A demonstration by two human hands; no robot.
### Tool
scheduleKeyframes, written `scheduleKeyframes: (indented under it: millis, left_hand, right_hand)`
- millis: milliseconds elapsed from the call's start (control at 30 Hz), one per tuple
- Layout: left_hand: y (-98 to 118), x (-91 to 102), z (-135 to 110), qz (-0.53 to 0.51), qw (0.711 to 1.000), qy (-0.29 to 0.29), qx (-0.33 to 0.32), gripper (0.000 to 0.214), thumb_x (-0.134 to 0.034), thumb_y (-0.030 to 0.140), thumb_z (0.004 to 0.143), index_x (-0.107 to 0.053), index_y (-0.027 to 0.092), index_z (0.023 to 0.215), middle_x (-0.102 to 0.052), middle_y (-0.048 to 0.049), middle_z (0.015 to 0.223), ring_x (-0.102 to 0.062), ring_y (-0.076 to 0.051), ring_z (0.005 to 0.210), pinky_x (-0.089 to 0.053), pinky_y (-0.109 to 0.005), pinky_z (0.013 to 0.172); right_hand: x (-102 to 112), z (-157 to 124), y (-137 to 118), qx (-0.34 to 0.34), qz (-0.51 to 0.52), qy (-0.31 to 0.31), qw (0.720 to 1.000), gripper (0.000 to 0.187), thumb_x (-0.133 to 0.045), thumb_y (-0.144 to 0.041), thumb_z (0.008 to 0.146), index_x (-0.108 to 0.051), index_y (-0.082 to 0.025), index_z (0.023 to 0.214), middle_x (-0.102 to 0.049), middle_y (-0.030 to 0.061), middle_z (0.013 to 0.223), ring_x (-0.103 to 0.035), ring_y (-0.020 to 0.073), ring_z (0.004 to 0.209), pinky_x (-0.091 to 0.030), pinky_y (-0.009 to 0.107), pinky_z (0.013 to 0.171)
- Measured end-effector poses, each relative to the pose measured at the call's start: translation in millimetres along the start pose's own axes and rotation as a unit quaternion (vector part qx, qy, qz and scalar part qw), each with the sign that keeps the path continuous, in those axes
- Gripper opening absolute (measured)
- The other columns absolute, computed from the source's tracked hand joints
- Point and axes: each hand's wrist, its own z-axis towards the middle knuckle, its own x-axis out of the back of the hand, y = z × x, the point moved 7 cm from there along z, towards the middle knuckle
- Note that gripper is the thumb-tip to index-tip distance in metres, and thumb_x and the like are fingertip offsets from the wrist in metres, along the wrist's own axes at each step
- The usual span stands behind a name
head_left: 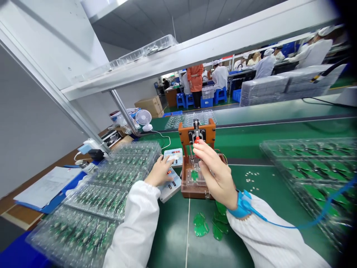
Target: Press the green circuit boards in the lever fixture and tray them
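Note:
My right hand [219,176] is at the red lever handle [197,140] of a small test press with an orange frame [184,136]. Its fingers lie together across the handle, hiding part of it. Below the lever, a small green circuit board [194,175] sits in the clear-topped fixture on the brown base [192,194]. My left hand [159,172], fingers apart, reaches over two light-coloured meter boxes with red digits, a nearer one [170,188] and a farther one [178,152]. Whether its fingertips touch them I cannot tell. Loose green boards [200,224] lie in front of the press.
Stacked clear trays of boards stand at left [92,201] and right [315,163]. Tiny pale pieces [251,174] lie right of the press. A white fan [144,118] stands behind left. A blue wrist cord [284,226] trails from my right wrist. A shelf [195,48] hangs overhead.

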Motion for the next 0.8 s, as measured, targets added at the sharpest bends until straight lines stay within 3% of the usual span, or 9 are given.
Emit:
scheduleKeyframes:
  millis: [100, 233, 600, 800]
  left_hand:
    - [-14, -14.3, 16, 0.085, 0.981, -0.170, 0.028, 0.112, -0.095, 0.038, 0.062, -0.041, 0.021, 0.158, -0.013, -0.0150, 0.172, -0.002, -0.045, 0.158, -0.020, -0.059, 0.128]
    - [-11, -21.0, 26, 0.115, 0.962, -0.248, 0.025, 0.126, -0.091, 0.055, 0.062, -0.026, 0.019, 0.164, -0.001, -0.0151, 0.172, 0.004, -0.043, 0.158, -0.015, -0.058, 0.128]
    - [-16, -31.2, 30, 0.135, 0.948, -0.286, 0.027, 0.135, -0.086, 0.070, 0.058, -0.021, 0.023, 0.166, 0.002, -0.0107, 0.173, 0.007, -0.043, 0.158, -0.014, -0.058, 0.129]
    - [-25, -25.1, 25, 0.115, 0.957, -0.264, 0.030, 0.137, -0.088, 0.067, 0.058, -0.019, 0.018, 0.166, -0.001, -0.0137, 0.173, 0.004, -0.043, 0.159, -0.013, -0.055, 0.130]
  right_hand:
    - [1, 1, -1, -0.001, 0.005, 0.000, 1.000, 0.064, -0.047, 0.001, 0.101, -0.051, -0.038, 0.152, -0.056, -0.0020, 0.153, -0.043, 0.0209, 0.152, -0.044, 0.044, 0.125]
    - [1, 1, -1, -0.001, 0.013, -0.005, 1.000, 0.062, -0.047, 0.001, 0.101, -0.052, -0.036, 0.150, -0.057, -0.0004, 0.152, -0.044, 0.0212, 0.151, -0.044, 0.045, 0.125]
    - [1, 2, -2, -0.003, 0.018, 0.006, 1.000, 0.061, -0.048, 0.001, 0.100, -0.053, -0.036, 0.149, -0.059, 0.0007, 0.150, -0.044, 0.0230, 0.151, -0.043, 0.048, 0.125]
    - [-1, 0, 0, -0.006, 0.017, -0.003, 1.000, 0.059, -0.049, -0.001, 0.101, -0.053, -0.036, 0.148, -0.057, 0.0010, 0.152, -0.039, 0.0244, 0.154, -0.043, 0.049, 0.125]
